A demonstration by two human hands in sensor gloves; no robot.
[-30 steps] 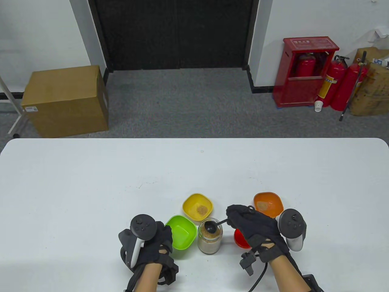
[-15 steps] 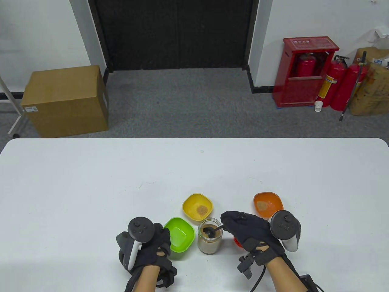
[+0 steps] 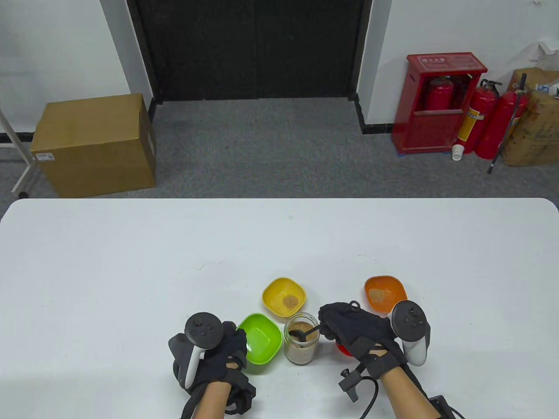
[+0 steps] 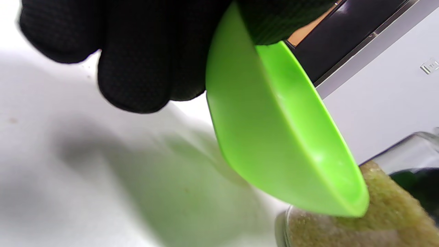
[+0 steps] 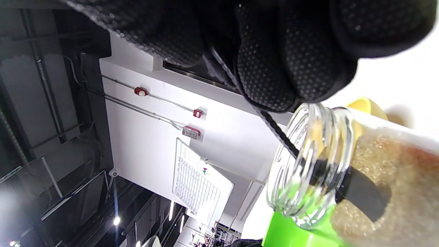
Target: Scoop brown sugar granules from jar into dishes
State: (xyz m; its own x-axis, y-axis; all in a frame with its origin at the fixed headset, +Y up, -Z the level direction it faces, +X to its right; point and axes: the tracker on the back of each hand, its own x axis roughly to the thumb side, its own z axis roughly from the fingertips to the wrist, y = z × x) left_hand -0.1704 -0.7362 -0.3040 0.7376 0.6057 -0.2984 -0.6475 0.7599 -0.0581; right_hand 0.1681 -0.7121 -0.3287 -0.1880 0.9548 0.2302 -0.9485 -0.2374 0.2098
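Observation:
A glass jar of brown sugar stands at the table's near centre. My right hand grips a black spoon whose bowl is down inside the jar; the right wrist view shows the spoon against the sugar in the jar. My left hand holds the empty green dish by its near-left rim, tilted and lifted beside the jar; the left wrist view shows the dish off the table. A yellow dish and an orange dish each hold a little sugar.
A red thing lies mostly hidden under my right hand. The white table stretches far behind and to both sides. A cardboard box and fire extinguishers stand on the floor beyond.
The spoon went from above the jar mouth down into the sugar. My right hand dropped and shifted slightly left. My left hand and the green dish moved only slightly.

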